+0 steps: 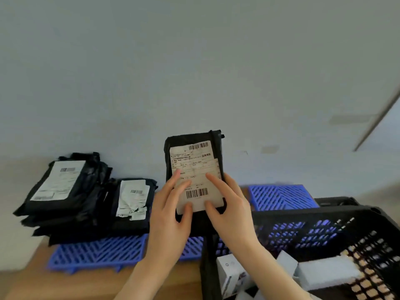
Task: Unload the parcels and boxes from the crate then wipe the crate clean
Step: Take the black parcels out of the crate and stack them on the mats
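The parcel (195, 163) is a flat black plastic mailer, creased at its edges, with a folded flap along its right side. A white shipping label covers most of its front, with one barcode at the top, another near the bottom and lines of small print between them. It is held upright, label towards the camera, above the near edge of the table (32, 278). It sits between the stacked parcels (62, 191) on the left and the black crate (303, 212) on the right.

Both hands have it. The left hand (171, 215) keeps its grip on the lower left edge, and the right hand (230, 215) on the lower right. Each has a thumb and a finger pressed on the label, with the other fingers hidden behind the mailer.

The stacked parcels and a smaller labelled parcel (133, 200) rest on a blue slatted mat (97, 254). White boxes (324, 273) lie inside the crate.
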